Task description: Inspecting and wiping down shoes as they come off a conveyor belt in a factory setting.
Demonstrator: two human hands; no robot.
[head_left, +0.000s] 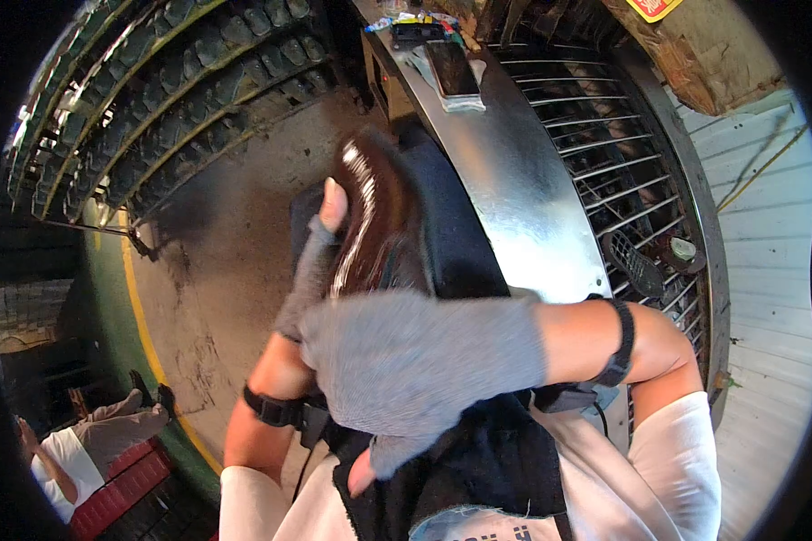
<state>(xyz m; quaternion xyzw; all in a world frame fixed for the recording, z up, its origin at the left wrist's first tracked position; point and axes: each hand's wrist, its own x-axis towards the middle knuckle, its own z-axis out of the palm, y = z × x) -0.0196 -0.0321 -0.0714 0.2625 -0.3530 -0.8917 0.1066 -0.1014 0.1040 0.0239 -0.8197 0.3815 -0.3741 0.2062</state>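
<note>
A glossy dark brown leather shoe (379,216) is held over my lap, its toe pointing away from me. My left hand (320,239), in a grey fingerless glove, grips the shoe's left side; the thumb lies along the upper and the other fingers are hidden. Across the near end of the shoe comes my right hand (406,361), also in a grey glove and smeared by motion. Its thumb tip shows low down near my dark apron (505,460). The right fingers are out of sight, so whether they hold anything cannot be told.
Beside me on the right runs a shiny metal bench (505,180), with a phone (453,69) on a cloth. Past it is a barred rack (595,135) with shoe soles. Tiered racks (180,99) of dark shoe-like items stand left. A person (90,451) sits at lower left.
</note>
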